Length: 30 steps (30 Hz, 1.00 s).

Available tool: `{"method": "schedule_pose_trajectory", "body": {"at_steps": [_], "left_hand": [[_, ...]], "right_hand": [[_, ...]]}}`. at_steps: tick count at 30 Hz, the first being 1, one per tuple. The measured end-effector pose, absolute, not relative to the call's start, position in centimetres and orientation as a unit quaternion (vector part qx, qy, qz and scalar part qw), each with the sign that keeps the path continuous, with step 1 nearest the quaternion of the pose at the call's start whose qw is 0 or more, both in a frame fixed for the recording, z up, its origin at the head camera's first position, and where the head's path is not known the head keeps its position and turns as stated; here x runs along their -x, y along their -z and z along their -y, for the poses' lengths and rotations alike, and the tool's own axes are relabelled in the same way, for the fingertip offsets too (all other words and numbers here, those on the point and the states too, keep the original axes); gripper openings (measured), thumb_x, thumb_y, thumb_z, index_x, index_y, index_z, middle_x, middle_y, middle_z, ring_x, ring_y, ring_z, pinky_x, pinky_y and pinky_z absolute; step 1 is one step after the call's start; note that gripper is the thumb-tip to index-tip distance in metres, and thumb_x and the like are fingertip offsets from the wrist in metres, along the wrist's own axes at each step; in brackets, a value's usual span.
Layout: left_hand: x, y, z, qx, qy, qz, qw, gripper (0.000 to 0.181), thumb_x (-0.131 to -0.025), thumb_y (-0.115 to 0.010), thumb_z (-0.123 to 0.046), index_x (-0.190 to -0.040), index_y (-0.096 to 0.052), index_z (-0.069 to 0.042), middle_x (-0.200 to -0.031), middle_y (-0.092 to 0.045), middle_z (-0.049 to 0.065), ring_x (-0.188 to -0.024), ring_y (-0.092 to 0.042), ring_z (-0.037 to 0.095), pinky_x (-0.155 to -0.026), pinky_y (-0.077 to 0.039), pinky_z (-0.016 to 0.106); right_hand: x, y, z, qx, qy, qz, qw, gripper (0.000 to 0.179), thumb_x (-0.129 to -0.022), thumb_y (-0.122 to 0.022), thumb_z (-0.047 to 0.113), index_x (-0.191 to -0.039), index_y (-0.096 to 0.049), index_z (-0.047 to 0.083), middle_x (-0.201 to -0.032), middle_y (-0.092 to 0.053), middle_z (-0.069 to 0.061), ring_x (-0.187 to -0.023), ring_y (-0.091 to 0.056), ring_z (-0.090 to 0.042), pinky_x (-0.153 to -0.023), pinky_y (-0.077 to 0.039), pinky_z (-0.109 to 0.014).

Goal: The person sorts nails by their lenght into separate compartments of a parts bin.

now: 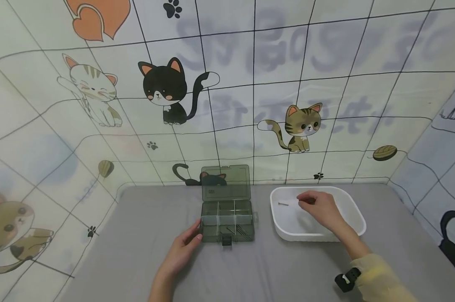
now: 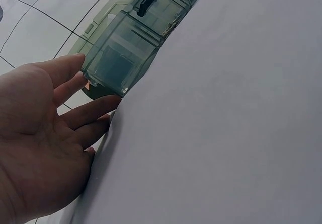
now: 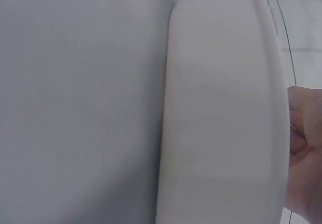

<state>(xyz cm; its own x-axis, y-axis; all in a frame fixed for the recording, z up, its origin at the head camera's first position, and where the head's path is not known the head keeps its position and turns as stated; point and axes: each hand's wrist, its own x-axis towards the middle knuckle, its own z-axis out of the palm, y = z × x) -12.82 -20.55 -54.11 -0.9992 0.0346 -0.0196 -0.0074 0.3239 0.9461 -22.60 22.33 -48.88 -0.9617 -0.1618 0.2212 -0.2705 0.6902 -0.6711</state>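
A clear green compartment box [image 1: 227, 220] stands on the grey cloth with its lid [image 1: 226, 183] raised at the back. Several screws [image 1: 240, 231] lie in its front right part. My left hand [image 1: 182, 247] is at the box's left side, fingers extended, fingertips at its wall; the left wrist view shows this hand [image 2: 55, 128] with its palm facing the camera. Above the white tray [image 1: 299, 237], my right hand [image 1: 322, 207] has its fingers bent together. A single screw [image 1: 283, 204] lies in the tray left of those fingertips. Whether they pinch anything is hidden.
Grey cloth [image 1: 227, 277] covers the table. Behind it rises a white wall sheet [image 1: 235, 105] with grid lines and cartoon cats, which also runs along both sides. The tray's tall side [image 3: 221, 113] fills much of the right wrist view and partly hides the right hand.
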Motion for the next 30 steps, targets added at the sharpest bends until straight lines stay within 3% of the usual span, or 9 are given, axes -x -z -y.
{"method": "schedule_pose_trajectory", "body": {"at_steps": [7, 19, 30], "left_hand": [[13.0, 54.1, 20.6, -0.011, -0.573, -0.820, 0.012, 0.050, -0.104, -0.063, -0.019, -0.152, -0.052, -0.011, -0.147, -0.054, 0.022, -0.140, -0.046, 0.037, -0.112, -0.037, 0.048], [13.0, 54.2, 20.6, -0.008, -0.571, -0.821, 0.013, 0.050, -0.104, -0.062, -0.019, -0.152, -0.050, -0.009, -0.148, -0.053, 0.023, -0.141, -0.044, 0.041, -0.114, -0.035, 0.057], [13.1, 54.3, 20.6, -0.004, -0.565, -0.825, 0.018, 0.050, -0.105, -0.061, -0.020, -0.152, -0.050, -0.009, -0.148, -0.053, 0.023, -0.142, -0.042, 0.042, -0.115, -0.033, 0.058]], "right_hand": [[23.0, 50.0, -25.9, -0.112, -0.338, 0.933, 0.060, 0.020, -0.092, -0.072, 0.002, -0.110, -0.073, -0.007, -0.102, -0.074, -0.018, -0.093, -0.070, -0.036, -0.078, -0.058, -0.049], [24.8, 51.3, -28.8, -0.094, -0.279, 0.955, 0.032, 0.025, -0.087, -0.071, 0.000, -0.109, -0.070, -0.011, -0.097, -0.072, -0.022, -0.090, -0.068, -0.039, -0.076, -0.056, -0.049], [24.7, 51.1, -28.3, -0.048, -0.224, 0.972, 0.050, 0.023, -0.081, -0.064, -0.006, -0.101, -0.067, -0.017, -0.097, -0.069, -0.030, -0.092, -0.065, -0.047, -0.080, -0.052, -0.058]]}}
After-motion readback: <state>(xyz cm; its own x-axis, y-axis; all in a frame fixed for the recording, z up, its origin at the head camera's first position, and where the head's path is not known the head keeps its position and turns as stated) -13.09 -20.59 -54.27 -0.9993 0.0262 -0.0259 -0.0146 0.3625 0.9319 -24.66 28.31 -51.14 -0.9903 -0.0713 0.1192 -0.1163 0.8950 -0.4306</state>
